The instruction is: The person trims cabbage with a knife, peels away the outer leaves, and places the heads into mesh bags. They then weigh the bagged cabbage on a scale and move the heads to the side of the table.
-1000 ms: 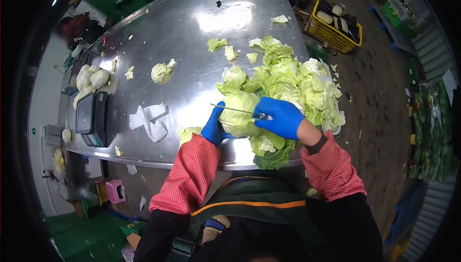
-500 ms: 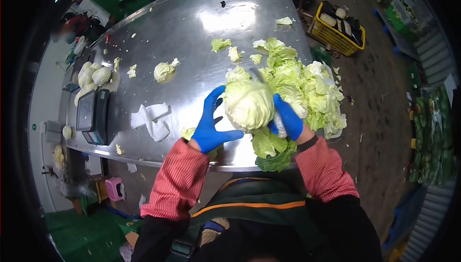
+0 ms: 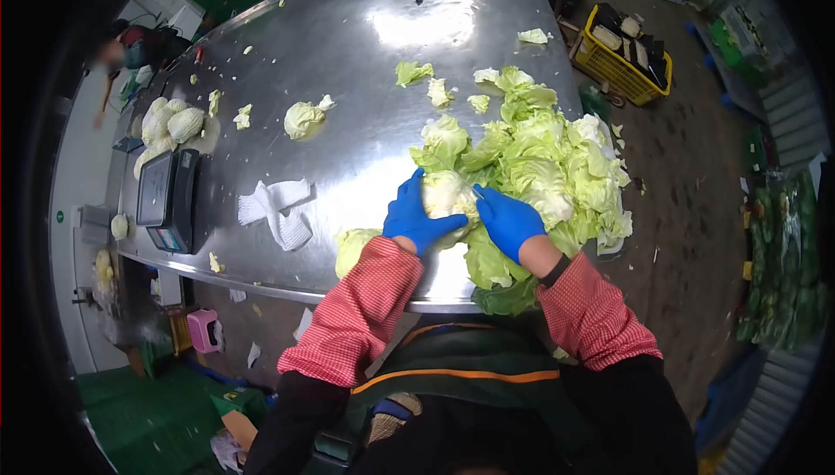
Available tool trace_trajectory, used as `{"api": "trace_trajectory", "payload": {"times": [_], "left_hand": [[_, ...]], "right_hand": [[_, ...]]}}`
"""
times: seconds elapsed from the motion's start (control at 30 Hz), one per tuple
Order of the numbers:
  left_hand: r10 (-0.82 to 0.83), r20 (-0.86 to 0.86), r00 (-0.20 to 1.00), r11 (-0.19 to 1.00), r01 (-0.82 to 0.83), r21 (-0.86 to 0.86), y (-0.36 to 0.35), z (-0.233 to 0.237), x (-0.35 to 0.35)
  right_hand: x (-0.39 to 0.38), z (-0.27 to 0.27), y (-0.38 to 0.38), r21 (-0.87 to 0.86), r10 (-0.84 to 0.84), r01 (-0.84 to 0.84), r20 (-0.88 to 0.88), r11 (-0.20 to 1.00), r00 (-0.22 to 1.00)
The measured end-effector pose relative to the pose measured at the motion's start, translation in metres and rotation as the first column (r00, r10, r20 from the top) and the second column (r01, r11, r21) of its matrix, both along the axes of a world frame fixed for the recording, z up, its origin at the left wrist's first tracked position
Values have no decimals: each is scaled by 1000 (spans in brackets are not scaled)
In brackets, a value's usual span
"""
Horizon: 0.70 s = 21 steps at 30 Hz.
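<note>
A pale green cabbage [image 3: 445, 194] lies on the steel table near its front edge. My left hand [image 3: 417, 214], in a blue glove, is wrapped round the cabbage's left side. My right hand [image 3: 511, 224], also gloved in blue, is closed at the right side of the cabbage; a thin bit of something shows at its fingertips, mostly hidden. Loose green leaves [image 3: 544, 162] are heaped beyond and to the right of both hands. Another leafy piece [image 3: 355, 249] rests left of my left wrist.
The steel table [image 3: 348, 57] bears a white cloth [image 3: 277, 212], a scale [image 3: 168, 201], whole cabbages [image 3: 170, 125] and a small cabbage [image 3: 303, 120]. A yellow crate [image 3: 622, 57] stands on the floor at right. A person [image 3: 139, 47] is at the far left.
The large cabbage between my hands now shows smaller and partly covered. My left hand has moved right and closed round it. The blade seen above it is gone from view. A person shows more clearly at left.
</note>
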State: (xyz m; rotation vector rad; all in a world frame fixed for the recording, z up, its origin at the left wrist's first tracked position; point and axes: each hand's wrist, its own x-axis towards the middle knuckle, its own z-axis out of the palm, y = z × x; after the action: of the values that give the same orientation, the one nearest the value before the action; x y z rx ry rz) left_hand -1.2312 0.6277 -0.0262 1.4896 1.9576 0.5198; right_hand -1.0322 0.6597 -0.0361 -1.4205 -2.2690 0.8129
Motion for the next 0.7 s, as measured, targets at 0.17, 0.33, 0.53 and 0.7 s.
{"api": "trace_trajectory", "payload": {"times": [0.17, 0.33, 0.53, 0.7], "left_hand": [[-17, -143, 990, 995, 3, -99, 17, -5, 10], [-62, -184, 981, 982, 26, -188, 33, 5, 19], [-45, -207, 977, 985, 9, -172, 32, 3, 25], [-50, -114, 992, 998, 46, -39, 8, 1, 19]], "right_hand": [[4, 27, -19, 114, 9, -41, 268, 993, 963], [2, 16, -22, 91, -8, -24, 340, 996, 940], [-6, -1, 1, 62, -109, 92, 365, 994, 925], [-6, 16, 29, -97, -14, 46, 312, 994, 950]]}}
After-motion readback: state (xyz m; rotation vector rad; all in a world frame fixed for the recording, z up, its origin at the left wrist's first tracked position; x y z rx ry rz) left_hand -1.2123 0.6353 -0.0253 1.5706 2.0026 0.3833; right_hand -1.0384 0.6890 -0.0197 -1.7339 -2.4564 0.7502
